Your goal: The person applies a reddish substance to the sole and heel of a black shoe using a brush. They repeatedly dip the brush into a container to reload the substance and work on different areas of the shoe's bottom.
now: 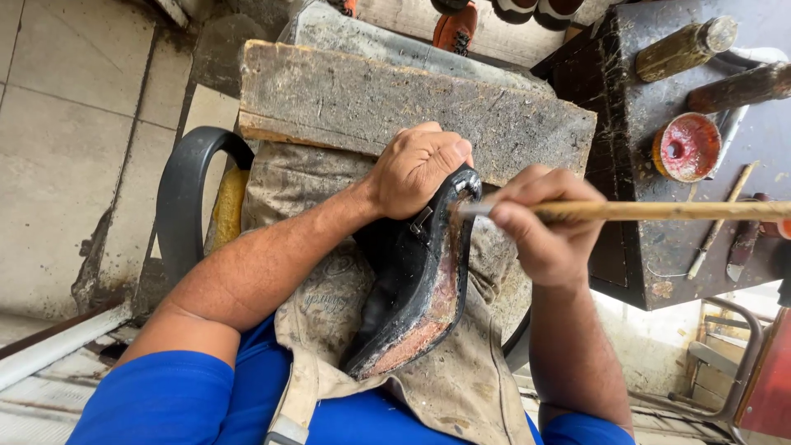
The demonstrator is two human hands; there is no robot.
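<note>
A black shoe (409, 276) lies bottom-up on my lap, its worn reddish underside showing along the right edge. My left hand (416, 169) grips the shoe's far end and holds it steady. My right hand (544, 227) pinches a long wooden-handled brush (651, 211). The brush lies level, with its tip touching the shoe's rim just beside my left thumb. A stained beige cloth (461, 371) covers my legs under the shoe.
A worn wooden plank (354, 99) lies ahead of my knees. To the right stands a dark work table (634, 264) with a red glue tin (686, 147), a bottle (684, 48) and hand tools. A black chair arm (183, 198) curves at the left, over tiled floor.
</note>
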